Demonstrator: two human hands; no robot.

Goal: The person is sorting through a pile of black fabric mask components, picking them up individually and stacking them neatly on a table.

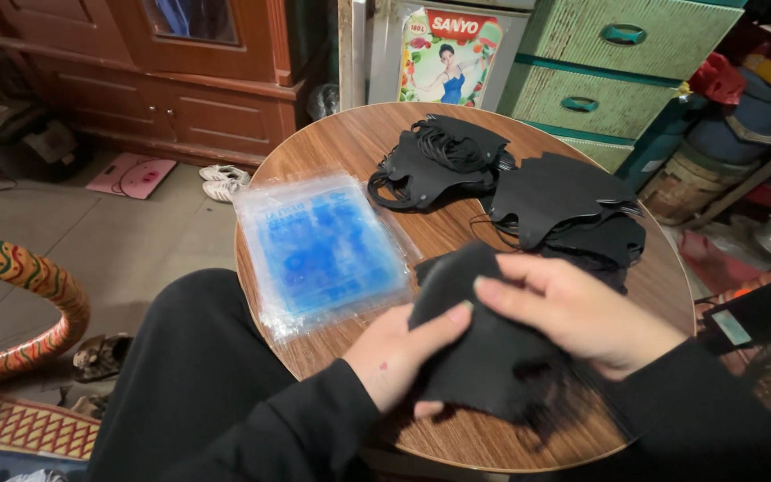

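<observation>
Both my hands hold one black fabric face mask (479, 344) above the near edge of a round wooden table (350, 143). My left hand (399, 353) grips its lower left side, thumb on top. My right hand (573, 308) lies over its upper right part, fingers curled onto the cloth. A heap of several more black masks (555, 201) with thin ear loops lies on the far right half of the table. A stack of clear plastic bags with blue print (323, 250) sits flat on the table's left side.
My knee in black trousers (189, 357) is at the table's left front. Green drawer units (609, 62) and a wooden cabinet (171, 80) stand behind. A painted curved chair arm (29, 286) is at the left. White shoes (220, 181) lie on the tiled floor.
</observation>
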